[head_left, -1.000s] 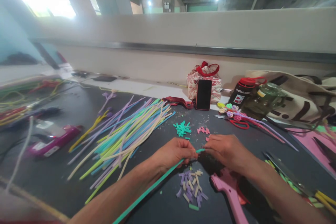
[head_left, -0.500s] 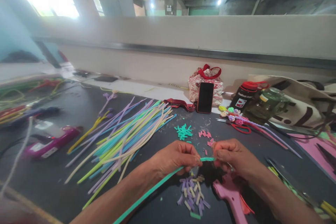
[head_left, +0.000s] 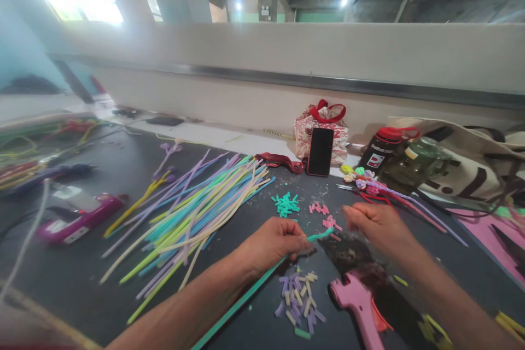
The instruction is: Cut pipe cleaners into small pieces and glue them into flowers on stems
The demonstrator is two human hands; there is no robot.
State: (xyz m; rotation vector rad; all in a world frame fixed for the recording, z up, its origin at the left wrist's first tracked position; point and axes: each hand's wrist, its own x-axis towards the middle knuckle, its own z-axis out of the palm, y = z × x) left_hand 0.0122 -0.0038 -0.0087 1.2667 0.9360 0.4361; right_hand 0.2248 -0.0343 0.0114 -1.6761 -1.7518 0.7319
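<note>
My left hand (head_left: 279,238) pinches a green pipe cleaner (head_left: 246,298) close to its far end. A short length points right past the fingertips, and the long part runs back under the forearm towards me. My right hand (head_left: 371,219) is raised to the right of that end, apart from it, with fingers closed; whether anything small is in them is hidden. Beyond the hands lie small cut green pieces (head_left: 286,204) and pink pieces (head_left: 324,216). Nearer me is a pile of purple and cream pieces (head_left: 301,298), beside a pink pistol-shaped tool (head_left: 359,306).
Many-coloured pipe cleaners (head_left: 197,213) spread across the left of the dark table. A purple corded tool (head_left: 82,219) lies farther left. At the back stand a phone (head_left: 320,152), a patterned bag (head_left: 301,131), a black bottle (head_left: 377,150) and a green jug (head_left: 412,167). Pipe-cleaner flowers (head_left: 365,178) lie right.
My right hand has let go of the pipe cleaner's end and moved up and to the right. My left hand still holds the pipe cleaner, slightly farther left.
</note>
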